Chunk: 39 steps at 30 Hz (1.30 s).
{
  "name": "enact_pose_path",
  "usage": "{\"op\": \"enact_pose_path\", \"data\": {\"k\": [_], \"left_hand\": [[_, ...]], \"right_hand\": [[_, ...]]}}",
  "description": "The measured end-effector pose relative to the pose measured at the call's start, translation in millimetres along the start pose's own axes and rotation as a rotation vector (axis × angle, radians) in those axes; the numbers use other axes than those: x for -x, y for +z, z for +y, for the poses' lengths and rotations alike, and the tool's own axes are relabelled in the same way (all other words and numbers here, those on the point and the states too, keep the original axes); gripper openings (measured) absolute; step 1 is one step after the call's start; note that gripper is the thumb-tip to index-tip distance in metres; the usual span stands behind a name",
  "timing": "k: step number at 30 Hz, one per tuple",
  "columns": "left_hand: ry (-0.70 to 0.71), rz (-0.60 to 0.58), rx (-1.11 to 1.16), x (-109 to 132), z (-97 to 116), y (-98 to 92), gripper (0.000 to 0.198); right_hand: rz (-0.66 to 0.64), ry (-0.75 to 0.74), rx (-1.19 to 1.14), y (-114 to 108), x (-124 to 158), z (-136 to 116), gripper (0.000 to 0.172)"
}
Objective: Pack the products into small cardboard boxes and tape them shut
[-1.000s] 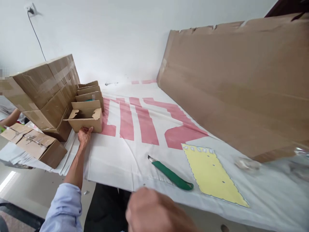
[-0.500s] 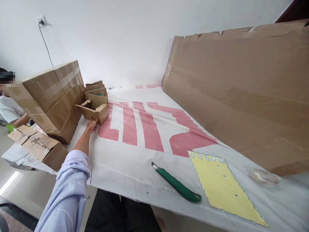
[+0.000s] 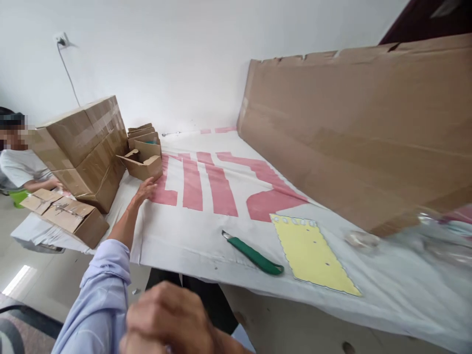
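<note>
My left hand [image 3: 144, 191] reaches out over the covered table, fingers apart, just in front of a small open cardboard box [image 3: 142, 166], holding nothing. Low in the view and close to the camera is my right hand [image 3: 171, 319], blurred, with its fingers curled; whatever it may hold is hidden. A green utility knife [image 3: 254, 254] lies on the white and red cloth [image 3: 191, 236], its blade end pointing up and left. To the right of the knife a yellow scalloped sheet [image 3: 311, 253] lies flat.
Stacked taped cartons [image 3: 88, 147] stand at the left, with a flatter carton [image 3: 68, 215] before them. A person [image 3: 22, 162] sits beyond. A large cardboard panel [image 3: 354, 128] leans along the right back, with clear plastic bags [image 3: 442, 241] near its lower edge.
My right hand has come into view at the bottom. My left hand's fingers have spread and sit slightly away from the small box. The whole view has shifted a little to the right.
</note>
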<state>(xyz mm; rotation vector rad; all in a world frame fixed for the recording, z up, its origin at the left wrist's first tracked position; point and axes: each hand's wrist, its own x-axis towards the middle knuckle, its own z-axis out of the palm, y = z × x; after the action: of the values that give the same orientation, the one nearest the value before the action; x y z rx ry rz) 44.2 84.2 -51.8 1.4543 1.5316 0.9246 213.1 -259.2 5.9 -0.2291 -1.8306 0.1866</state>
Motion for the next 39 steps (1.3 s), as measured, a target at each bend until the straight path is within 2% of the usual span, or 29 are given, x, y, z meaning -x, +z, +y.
{"op": "enact_pose_path", "data": {"k": [2,5,9,12,15,17,21,23,25,26,28,30,32,34,37,39], "left_hand": [[0.043,-0.013,0.0,18.1,-2.1,7.8,0.069],[0.11,-0.025,-0.016,53.3,-12.6,17.6,0.067],[0.19,-0.007,-0.048,109.4,-32.2,21.9,0.056],[0.245,0.057,-0.081,150.9,-43.4,16.9,0.045],[0.29,0.185,-0.137,187.7,-47.6,2.9,0.037],[0.313,0.313,-0.189,209.1,-46.3,-13.4,0.035],[0.338,0.608,-0.308,241.4,-36.8,-64.3,0.036],[0.33,0.746,-0.391,250.2,-32.4,-95.3,0.042],[0.26,0.906,-0.569,253.6,-31.1,-125.8,0.05],[0.212,0.942,-0.64,253.5,-31.9,-139.9,0.056],[0.108,0.934,-0.718,250.4,-35.7,-164.0,0.068],[0.013,0.861,-0.747,245.7,-40.9,-180.8,0.075],[-0.028,0.775,-0.766,242.1,-45.4,-189.2,0.077],[-0.028,0.73,-0.786,240.7,-48.0,-189.8,0.075],[-0.014,0.73,-0.819,241.6,-48.2,-178.2,0.073],[0.007,0.722,-0.845,243.6,-46.4,-162.6,0.071]], "right_hand": [[0.024,0.09,0.011,-8.7,-19.5,1.6,0.01],[0.03,0.22,0.102,-16.5,-12.7,16.4,0.015],[0.026,0.332,0.253,-19.0,41.5,62.8,0.026],[0.007,0.474,0.392,-24.9,92.0,100.9,0.035],[-0.034,0.626,0.526,-30.6,136.2,127.6,0.043],[-0.087,0.688,0.572,-31.4,156.7,137.6,0.043],[-0.186,0.777,0.592,-27.8,171.0,145.2,0.035],[-0.216,0.812,0.599,-26.1,168.7,146.3,0.033],[-0.231,0.837,0.618,-25.0,164.3,146.6,0.032],[-0.233,0.845,0.63,-24.6,162.0,146.7,0.032],[-0.229,0.849,0.652,-23.5,158.4,147.0,0.031],[-0.222,0.846,0.664,-22.2,156.3,147.7,0.029],[-0.216,0.843,0.67,-20.8,156.2,148.5,0.028],[-0.215,0.841,0.671,-19.6,157.5,149.4,0.027],[-0.214,0.844,0.666,-18.5,160.9,150.6,0.027],[-0.214,0.845,0.659,-18.3,162.8,151.1,0.029]]}}
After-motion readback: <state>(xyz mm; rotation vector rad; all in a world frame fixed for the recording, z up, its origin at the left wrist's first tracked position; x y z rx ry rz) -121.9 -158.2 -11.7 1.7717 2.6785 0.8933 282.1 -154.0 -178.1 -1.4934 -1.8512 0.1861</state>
